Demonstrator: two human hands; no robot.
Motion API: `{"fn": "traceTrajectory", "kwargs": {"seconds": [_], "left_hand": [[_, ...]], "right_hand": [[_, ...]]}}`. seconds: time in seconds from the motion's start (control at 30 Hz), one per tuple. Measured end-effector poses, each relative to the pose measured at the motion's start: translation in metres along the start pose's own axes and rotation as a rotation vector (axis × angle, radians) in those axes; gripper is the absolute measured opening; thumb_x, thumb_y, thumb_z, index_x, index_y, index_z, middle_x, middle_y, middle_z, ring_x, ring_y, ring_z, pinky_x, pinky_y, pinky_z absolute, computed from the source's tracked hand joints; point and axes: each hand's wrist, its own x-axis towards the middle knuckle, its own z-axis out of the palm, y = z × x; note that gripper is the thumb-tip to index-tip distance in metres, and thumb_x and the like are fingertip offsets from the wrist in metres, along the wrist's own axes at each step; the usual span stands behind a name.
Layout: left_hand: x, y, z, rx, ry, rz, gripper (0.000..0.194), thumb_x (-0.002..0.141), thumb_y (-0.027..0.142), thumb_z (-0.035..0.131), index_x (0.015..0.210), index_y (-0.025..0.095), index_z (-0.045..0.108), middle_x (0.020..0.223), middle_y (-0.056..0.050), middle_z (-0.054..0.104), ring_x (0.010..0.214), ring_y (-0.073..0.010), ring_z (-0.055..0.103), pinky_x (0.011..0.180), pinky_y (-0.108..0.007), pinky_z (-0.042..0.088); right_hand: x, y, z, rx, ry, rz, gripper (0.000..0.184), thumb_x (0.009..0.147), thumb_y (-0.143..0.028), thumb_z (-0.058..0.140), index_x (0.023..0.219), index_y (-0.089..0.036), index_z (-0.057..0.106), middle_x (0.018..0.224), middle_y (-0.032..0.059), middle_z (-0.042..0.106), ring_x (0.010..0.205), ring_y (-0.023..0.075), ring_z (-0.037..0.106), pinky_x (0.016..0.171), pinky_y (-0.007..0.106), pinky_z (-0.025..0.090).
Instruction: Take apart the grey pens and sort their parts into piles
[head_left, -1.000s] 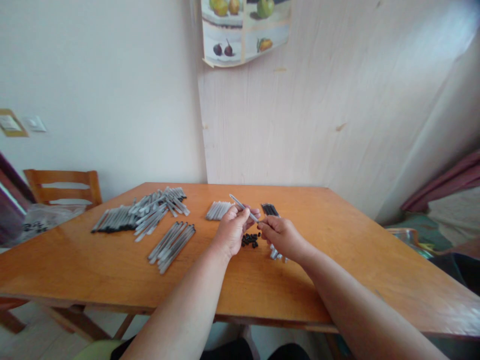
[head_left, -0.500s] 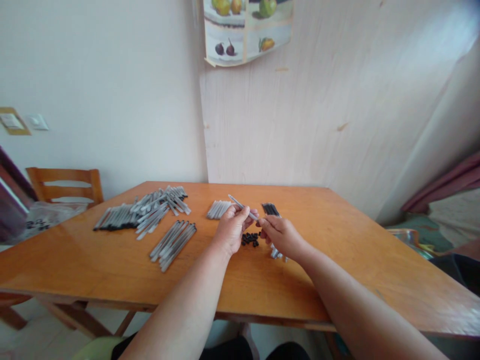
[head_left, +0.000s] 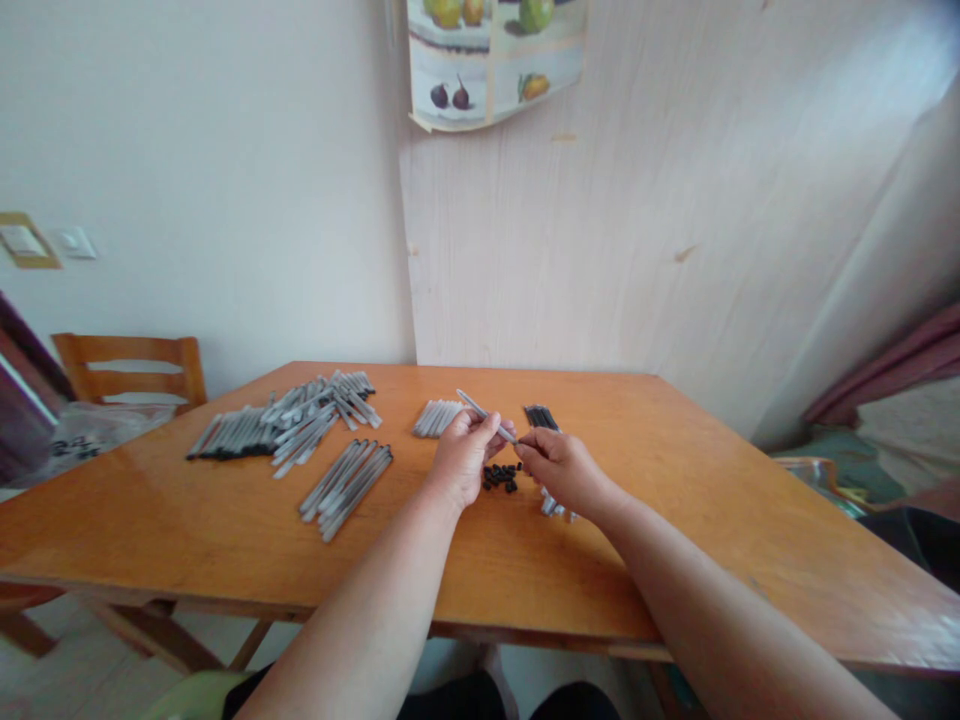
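Observation:
My left hand (head_left: 466,458) is closed around a pale grey pen barrel (head_left: 472,403), which slants from upper left to lower right above the table. At its lower right end, my right hand (head_left: 561,465) pinches with thumb and forefinger. A small dark bit shows there, seemingly a black end plug, mostly hidden by the fingertips. Beneath the hands lies a cluster of small black plugs (head_left: 501,478). White or clear small parts (head_left: 553,505) lie partly behind my right hand. Just beyond it is a row of thin black refills (head_left: 541,417). Several pale barrels (head_left: 436,419) lie side by side behind my left hand.
On the left of the wooden table (head_left: 712,530) are a heap of grey pens (head_left: 300,420) with dark ends and a smaller bundle of pens (head_left: 346,490). A wooden chair (head_left: 127,350) stands past the left edge. The wall rises behind the table.
Both hands stay almost in place around the barrel. My right fingertips shift slightly at its lower end, and a dark bit shows there now. The view has moved slightly.

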Motion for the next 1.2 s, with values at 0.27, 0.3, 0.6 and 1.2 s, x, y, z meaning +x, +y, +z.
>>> {"fn": "traceTrajectory", "kwargs": {"seconds": [0.27, 0.3, 0.6, 1.2], "left_hand": [[-0.0004, 0.0005, 0.0009, 0.001, 0.010, 0.003, 0.034, 0.072, 0.036, 0.078, 0.084, 0.017, 0.052, 0.083, -0.006, 0.071, 0.077, -0.0164, 0.068, 0.081, -0.034, 0.050], [-0.0006, 0.0004, 0.0008, 0.005, 0.012, 0.000, 0.034, 0.072, 0.036, 0.078, 0.084, 0.018, 0.052, 0.084, -0.006, 0.071, 0.077, -0.0163, 0.068, 0.081, -0.034, 0.050], [-0.0012, -0.0020, -0.0012, -0.021, -0.069, -0.075, 0.031, 0.076, 0.033, 0.074, 0.096, 0.019, 0.055, 0.090, -0.007, 0.072, 0.080, -0.0183, 0.070, 0.079, -0.035, 0.051], [0.0015, -0.0048, -0.0028, 0.074, 0.018, -0.076, 0.033, 0.073, 0.037, 0.077, 0.086, 0.018, 0.052, 0.080, -0.005, 0.069, 0.071, -0.0181, 0.069, 0.070, -0.031, 0.052]], "right_hand": [[0.0000, 0.0031, 0.0021, -0.002, 0.006, 0.007, 0.031, 0.091, -0.046, 0.048, 0.082, -0.018, 0.060, 0.064, -0.0003, 0.057, 0.057, 0.0111, 0.051, 0.050, 0.022, 0.038], [-0.0004, 0.0029, 0.0022, 0.011, -0.009, 0.010, 0.034, 0.093, -0.046, 0.044, 0.081, -0.018, 0.060, 0.064, 0.0000, 0.057, 0.057, 0.0110, 0.052, 0.050, 0.022, 0.038], [0.0026, 0.0043, 0.0008, 0.013, 0.064, 0.068, 0.030, 0.091, -0.043, 0.046, 0.080, -0.019, 0.060, 0.064, 0.0014, 0.063, 0.055, 0.0122, 0.055, 0.051, 0.023, 0.041], [0.0028, 0.0075, 0.0017, -0.083, 0.134, 0.007, 0.020, 0.085, -0.039, 0.055, 0.082, -0.019, 0.060, 0.066, -0.0003, 0.059, 0.059, 0.0123, 0.052, 0.052, 0.024, 0.039]]}}
